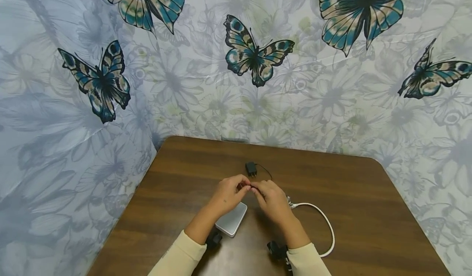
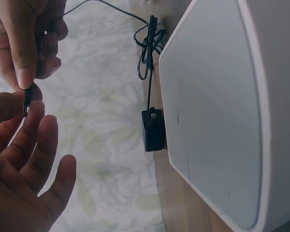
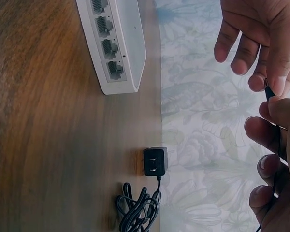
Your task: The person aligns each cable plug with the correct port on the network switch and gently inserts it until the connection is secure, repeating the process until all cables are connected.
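Note:
Over the table, my two hands meet at the barrel plug [image 2: 27,100] on the end of the power adapter's thin black cable. The right hand [image 1: 272,198] pinches the plug's black body between thumb and finger, and the cable [image 3: 279,145] runs back along its curled fingers. At the plug's metal tip, the left hand [image 1: 229,194] holds it between thumb and index finger; its other fingers are spread loosely. The black power adapter [image 1: 251,169] lies beyond the hands with its two prongs showing. Below the left hand lies a white network switch [image 1: 233,220], its several ports [image 3: 106,46] visible in the right wrist view.
A white cable [image 1: 330,226] curves over the table [image 1: 368,210] to the right of the right forearm. Bundled black cable [image 3: 137,208] lies by the adapter. Behind the table hangs a butterfly-patterned cloth [image 1: 199,79].

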A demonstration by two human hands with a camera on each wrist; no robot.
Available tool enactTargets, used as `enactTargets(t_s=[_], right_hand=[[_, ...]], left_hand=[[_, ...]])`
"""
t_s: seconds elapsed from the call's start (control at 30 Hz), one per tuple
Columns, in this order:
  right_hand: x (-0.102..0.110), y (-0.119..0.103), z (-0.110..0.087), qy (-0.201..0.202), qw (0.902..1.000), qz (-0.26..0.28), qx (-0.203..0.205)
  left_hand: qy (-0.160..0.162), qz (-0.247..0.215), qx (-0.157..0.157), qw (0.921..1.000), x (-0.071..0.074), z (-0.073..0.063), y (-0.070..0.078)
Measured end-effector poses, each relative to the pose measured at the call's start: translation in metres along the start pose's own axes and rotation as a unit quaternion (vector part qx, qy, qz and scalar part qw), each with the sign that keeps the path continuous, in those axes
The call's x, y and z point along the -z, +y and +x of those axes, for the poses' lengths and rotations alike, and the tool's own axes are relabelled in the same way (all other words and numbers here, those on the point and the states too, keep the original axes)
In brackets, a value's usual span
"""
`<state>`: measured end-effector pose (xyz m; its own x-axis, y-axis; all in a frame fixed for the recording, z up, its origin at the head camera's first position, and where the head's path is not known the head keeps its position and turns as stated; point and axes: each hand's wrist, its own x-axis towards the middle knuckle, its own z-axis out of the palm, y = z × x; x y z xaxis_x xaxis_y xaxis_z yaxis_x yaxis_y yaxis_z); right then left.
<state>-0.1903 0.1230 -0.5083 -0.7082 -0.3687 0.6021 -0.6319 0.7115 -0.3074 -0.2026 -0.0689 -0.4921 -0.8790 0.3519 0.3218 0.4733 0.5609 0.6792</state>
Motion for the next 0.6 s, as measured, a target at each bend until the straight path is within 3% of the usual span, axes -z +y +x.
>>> enactTargets(t_s=[0.6], right_hand=[[0.0023, 0.0006, 0.0043, 0.004, 0.9999, -0.012, 0.0]], left_hand=[[-0.004, 0.013, 0.001, 0.9999, 0.0011, -0.0007, -0.0073]])
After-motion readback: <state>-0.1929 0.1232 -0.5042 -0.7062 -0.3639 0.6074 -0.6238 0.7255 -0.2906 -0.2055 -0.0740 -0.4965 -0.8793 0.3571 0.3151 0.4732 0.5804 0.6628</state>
